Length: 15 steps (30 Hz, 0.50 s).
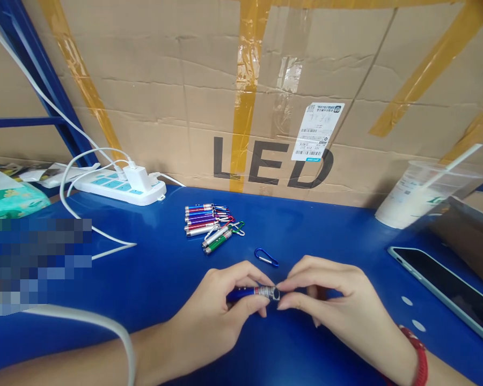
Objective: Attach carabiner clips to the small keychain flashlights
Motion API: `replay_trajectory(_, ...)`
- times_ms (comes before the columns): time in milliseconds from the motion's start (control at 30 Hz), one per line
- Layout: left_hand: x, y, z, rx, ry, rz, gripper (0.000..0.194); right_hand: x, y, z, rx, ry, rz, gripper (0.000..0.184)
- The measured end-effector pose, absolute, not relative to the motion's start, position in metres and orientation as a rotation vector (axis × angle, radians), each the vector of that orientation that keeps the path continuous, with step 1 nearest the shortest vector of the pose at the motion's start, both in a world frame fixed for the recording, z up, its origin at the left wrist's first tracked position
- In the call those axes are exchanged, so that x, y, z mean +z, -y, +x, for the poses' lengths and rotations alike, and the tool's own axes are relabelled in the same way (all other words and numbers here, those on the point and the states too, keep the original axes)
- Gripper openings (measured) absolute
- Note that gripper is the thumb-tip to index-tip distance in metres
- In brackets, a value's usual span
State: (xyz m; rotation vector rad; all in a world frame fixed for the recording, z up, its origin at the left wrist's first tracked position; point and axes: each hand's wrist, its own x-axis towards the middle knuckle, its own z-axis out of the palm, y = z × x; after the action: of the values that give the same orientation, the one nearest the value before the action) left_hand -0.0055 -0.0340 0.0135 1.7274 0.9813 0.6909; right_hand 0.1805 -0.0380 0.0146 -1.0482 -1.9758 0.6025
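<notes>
Near the table's front, my left hand is closed round a slim blue mini flashlight with a silver end that points right. The thumb and forefinger of my right hand pinch at that silver end; any small part between these fingertips is too fine to make out. Just beyond my hands lies a loose blue carabiner clip. Farther back and left, several similar mini flashlights in red, purple, silver, blue and green lie side by side, with carabiner clips at their right ends.
A white power strip with a plugged-in charger and looping white cables is at the left. To the right are a plastic cup with a straw and a phone. A large cardboard box stands along the back.
</notes>
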Motion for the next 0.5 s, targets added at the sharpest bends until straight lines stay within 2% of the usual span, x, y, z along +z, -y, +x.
replay_trajectory(233, 0.01, 0.0365, -0.0076, 0.682, -0.956, 1.8, 0.011, 0.0144, 0.0428, 0.1808, 0.583, 1.973, -1.046, 0.015)
replay_trajectory(500, 0.0093, 0.039, -0.0105, 0.66, -0.962, 1.895, 0.008, 0.0153, 0.0454, 0.1757, 0.594, 1.936, -1.066, 0.029)
